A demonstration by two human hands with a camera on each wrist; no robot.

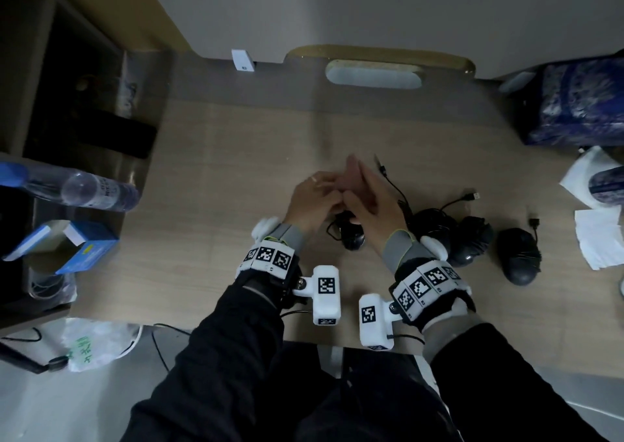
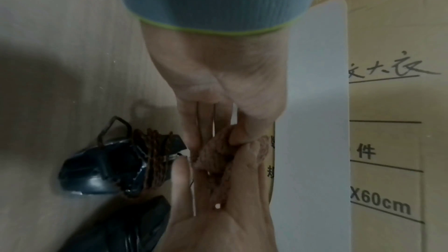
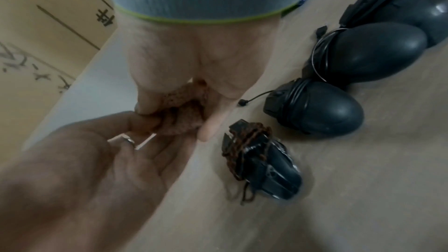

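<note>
Both hands meet over the middle of the wooden table (image 1: 219, 171). Between them is a small brownish mesh cloth (image 2: 215, 152), which the left hand (image 1: 324, 191) pinches with thumb against fingers. From the other side the right hand (image 1: 363, 195) pinches the same mesh cloth (image 3: 179, 120) with its thumb and fingers. Just below the hands a black computer mouse (image 1: 351, 234) lies on the table, its brown braided cord (image 3: 244, 141) wound round its body. Neither hand touches the mouse. Most of the cloth is hidden inside the fingers.
Two more black mice (image 1: 469, 242) (image 1: 520, 259) with wound cables lie at the right, loose USB plugs (image 1: 472, 196) beside them. White tissues (image 1: 601, 239) and a blue patterned pack (image 1: 580, 104) sit far right. A water bottle (image 1: 98, 191) and blue box (image 1: 81, 245) stand at the left.
</note>
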